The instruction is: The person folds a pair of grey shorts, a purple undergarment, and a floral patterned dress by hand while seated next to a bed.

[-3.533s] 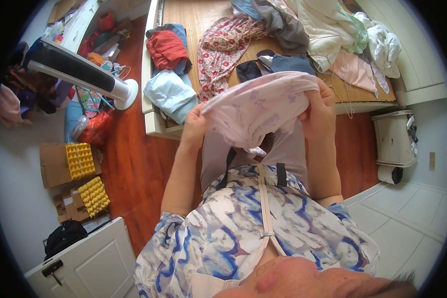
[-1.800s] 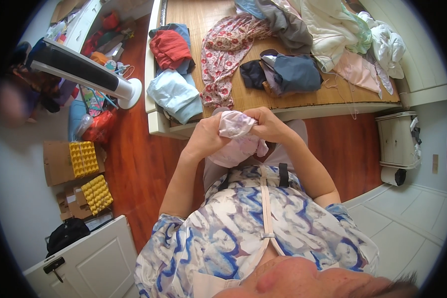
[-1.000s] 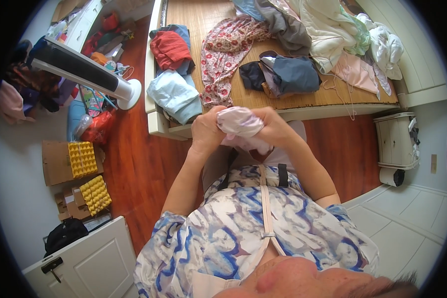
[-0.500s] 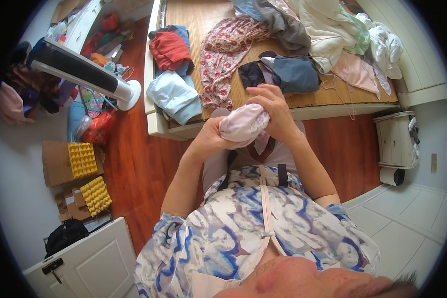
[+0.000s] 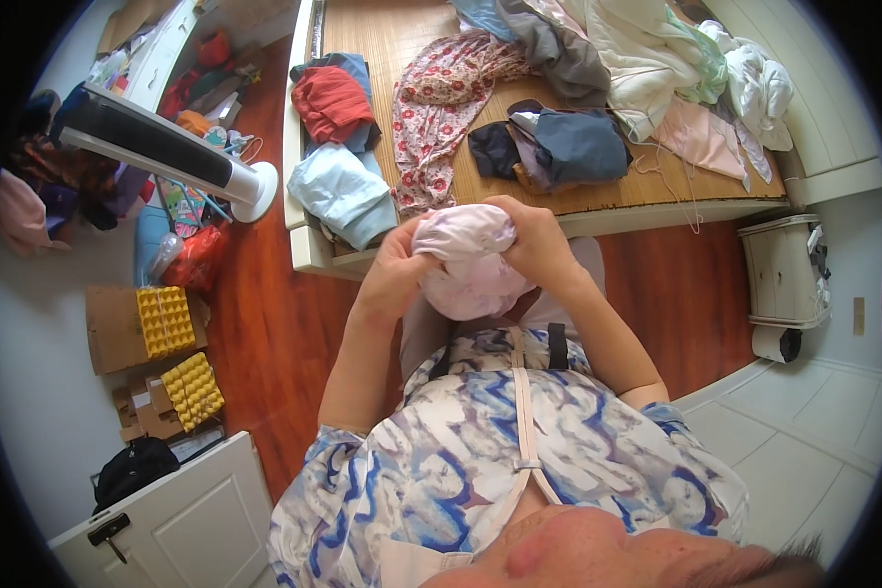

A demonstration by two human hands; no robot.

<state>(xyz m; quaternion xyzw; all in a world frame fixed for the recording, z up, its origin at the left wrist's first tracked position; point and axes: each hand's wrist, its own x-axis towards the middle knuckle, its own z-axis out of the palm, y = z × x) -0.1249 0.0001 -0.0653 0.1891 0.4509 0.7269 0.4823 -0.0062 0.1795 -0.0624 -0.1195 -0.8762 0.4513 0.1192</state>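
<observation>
Both hands, left (image 5: pixel 394 269) and right (image 5: pixel 537 247), were clamped on a balled-up pink garment (image 5: pixel 465 260) near the bed's (image 5: pixel 402 39) front edge; looked soft, light, squishable anywhere.

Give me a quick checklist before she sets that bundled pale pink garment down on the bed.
1. Both hands on the pale pink garment: ok, left hand and right hand grip it.
2. Garment bundled compactly: ok.
3. Loose ends tucked: cannot tell, the underside is hidden.
4. Bare spot on the bed: ok, open mat between the floral garment and the dark clothes.
5. Light blue folded pile clear of that spot: ok.
</observation>
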